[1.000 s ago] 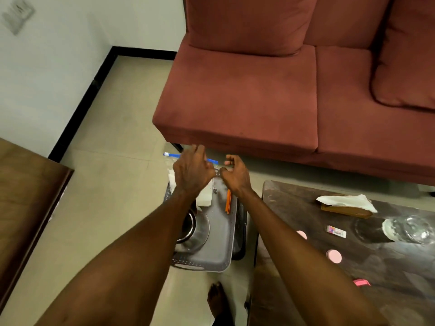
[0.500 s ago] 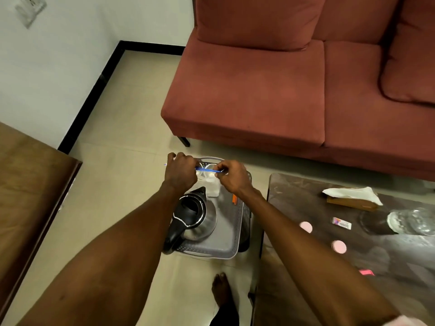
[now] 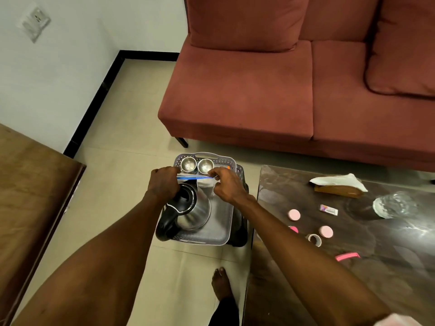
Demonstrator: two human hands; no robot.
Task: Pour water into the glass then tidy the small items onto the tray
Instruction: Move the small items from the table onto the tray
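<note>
**Both hands hold a zip bag over the tray**

Fingers (image 3: 213,173) of the right hand (image 3: 227,184) pinch one end of a clear zip bag (image 3: 204,182) along its blue strip, while the left hand (image 3: 164,183), fingers curled, grips the other end; the bag hangs stretched between them, just above the grey tray (image 3: 221,222). What the bag holds cannot be made out. Directly under the hands stands a steel kettle (image 3: 188,212) with a black lid and handle, set in the near left part of the tray. At the tray's far edge sit two small steel bowls (image 3: 197,164) side by side, with a sliver of an orange item (image 3: 228,168) just to their right. The tray rests on a low dark stand on the tiled floor (image 3: 131,118), between a wooden surface on the left and the dark table (image 3: 376,267) on the right. On the table lie two pink round lids (image 3: 294,214), a small eraser (image 3: 328,210), a roll of tape (image 3: 314,239), a pink strip (image 3: 348,256), a tissue holder (image 3: 339,184) and the clear glass (image 3: 392,204) toward the far right. A red sofa (image 3: 282,90) runs along the back, and a bare foot (image 3: 221,284) shows on the floor near the table's corner.
</note>
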